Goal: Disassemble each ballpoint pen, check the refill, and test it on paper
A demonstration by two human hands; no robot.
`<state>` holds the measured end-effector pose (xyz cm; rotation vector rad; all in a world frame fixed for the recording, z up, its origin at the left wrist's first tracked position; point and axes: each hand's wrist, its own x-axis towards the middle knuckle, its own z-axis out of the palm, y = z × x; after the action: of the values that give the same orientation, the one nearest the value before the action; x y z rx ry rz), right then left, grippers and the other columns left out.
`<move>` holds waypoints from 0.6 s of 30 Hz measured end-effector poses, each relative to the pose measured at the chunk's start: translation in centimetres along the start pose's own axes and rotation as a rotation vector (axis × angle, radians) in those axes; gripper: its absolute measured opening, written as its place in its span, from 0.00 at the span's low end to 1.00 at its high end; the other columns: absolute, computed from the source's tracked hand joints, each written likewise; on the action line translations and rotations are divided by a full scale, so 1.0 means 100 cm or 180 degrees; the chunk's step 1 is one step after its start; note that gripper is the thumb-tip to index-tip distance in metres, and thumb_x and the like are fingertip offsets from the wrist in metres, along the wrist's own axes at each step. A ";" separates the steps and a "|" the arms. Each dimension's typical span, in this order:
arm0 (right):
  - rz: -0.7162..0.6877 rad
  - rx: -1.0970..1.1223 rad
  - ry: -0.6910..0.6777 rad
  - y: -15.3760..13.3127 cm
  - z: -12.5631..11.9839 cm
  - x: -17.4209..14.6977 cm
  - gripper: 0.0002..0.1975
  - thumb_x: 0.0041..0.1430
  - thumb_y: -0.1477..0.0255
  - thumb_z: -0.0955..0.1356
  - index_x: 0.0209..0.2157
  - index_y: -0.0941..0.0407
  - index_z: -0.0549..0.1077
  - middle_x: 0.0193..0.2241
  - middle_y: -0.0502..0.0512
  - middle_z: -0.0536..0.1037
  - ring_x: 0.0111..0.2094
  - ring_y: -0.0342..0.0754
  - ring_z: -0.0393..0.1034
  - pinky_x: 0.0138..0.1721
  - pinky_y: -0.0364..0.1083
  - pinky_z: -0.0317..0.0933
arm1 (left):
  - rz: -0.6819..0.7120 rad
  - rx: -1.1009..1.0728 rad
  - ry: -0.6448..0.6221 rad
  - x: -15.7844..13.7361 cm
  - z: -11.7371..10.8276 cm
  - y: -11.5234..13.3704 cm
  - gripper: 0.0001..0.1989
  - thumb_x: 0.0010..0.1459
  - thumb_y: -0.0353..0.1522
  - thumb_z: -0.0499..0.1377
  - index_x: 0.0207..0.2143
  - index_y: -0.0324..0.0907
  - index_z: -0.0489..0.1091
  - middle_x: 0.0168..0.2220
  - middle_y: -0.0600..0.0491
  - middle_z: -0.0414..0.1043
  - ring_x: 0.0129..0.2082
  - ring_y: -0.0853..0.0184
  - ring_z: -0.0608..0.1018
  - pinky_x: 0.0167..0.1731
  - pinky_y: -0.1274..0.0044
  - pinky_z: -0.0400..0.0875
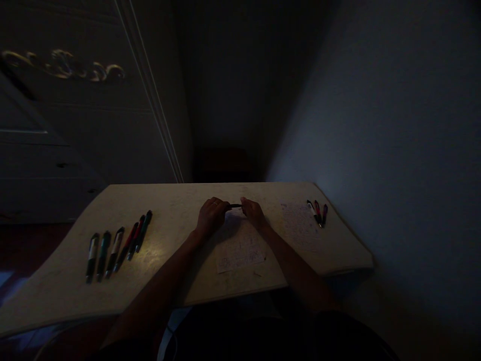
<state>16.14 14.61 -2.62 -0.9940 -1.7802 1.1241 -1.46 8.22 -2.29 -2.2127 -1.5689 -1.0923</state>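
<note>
Between my two hands, a dark pen lies level above the middle of the table. My left hand is closed around its left end, and a ring shows on one finger. The right end is gripped by my right hand, thumb on top. Below the hands lies a sheet of paper with writing. Whether the pen is whole or in two parts is too dark to tell.
Several pens lie in a slanted row on the table's left side. At the right are a second written sheet and three pens. A wall borders the table on the right; a cabinet stands behind at left.
</note>
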 end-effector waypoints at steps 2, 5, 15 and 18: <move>-0.0163 -0.0217 0.0051 -0.002 -0.001 -0.001 0.30 0.61 0.42 0.56 0.21 0.53 0.59 0.18 0.46 0.58 0.22 0.42 0.52 0.25 0.43 0.50 | 0.0014 0.0001 0.0002 0.000 0.000 0.000 0.10 0.66 0.32 0.54 0.36 0.41 0.74 0.30 0.48 0.75 0.33 0.63 0.74 0.36 0.71 0.67; -0.0390 -0.0506 0.0046 -0.004 -0.002 -0.001 0.29 0.64 0.45 0.54 0.22 0.54 0.60 0.19 0.46 0.60 0.23 0.42 0.55 0.27 0.43 0.51 | 0.0021 -0.0043 -0.0027 -0.001 0.000 -0.001 0.11 0.66 0.32 0.53 0.36 0.41 0.74 0.29 0.48 0.75 0.32 0.63 0.73 0.35 0.72 0.67; -0.0960 -0.1034 -0.0209 -0.006 -0.005 0.004 0.24 0.69 0.54 0.53 0.25 0.53 0.61 0.23 0.50 0.65 0.27 0.45 0.61 0.33 0.44 0.56 | -0.0770 -0.0695 -0.0133 0.002 0.002 0.001 0.12 0.62 0.31 0.50 0.30 0.41 0.71 0.28 0.49 0.72 0.30 0.64 0.72 0.34 0.73 0.67; -0.1167 -0.1223 -0.0059 -0.004 -0.004 0.004 0.22 0.70 0.56 0.54 0.25 0.53 0.61 0.24 0.51 0.66 0.29 0.46 0.61 0.35 0.45 0.57 | -0.1295 -0.1263 -0.0239 0.005 -0.001 0.006 0.16 0.63 0.35 0.48 0.25 0.41 0.67 0.24 0.52 0.69 0.26 0.67 0.70 0.31 0.75 0.65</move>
<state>16.28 14.93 -2.03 -0.8223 -2.1348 0.5779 -0.85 8.29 -1.70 -2.2406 -2.0489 -1.5680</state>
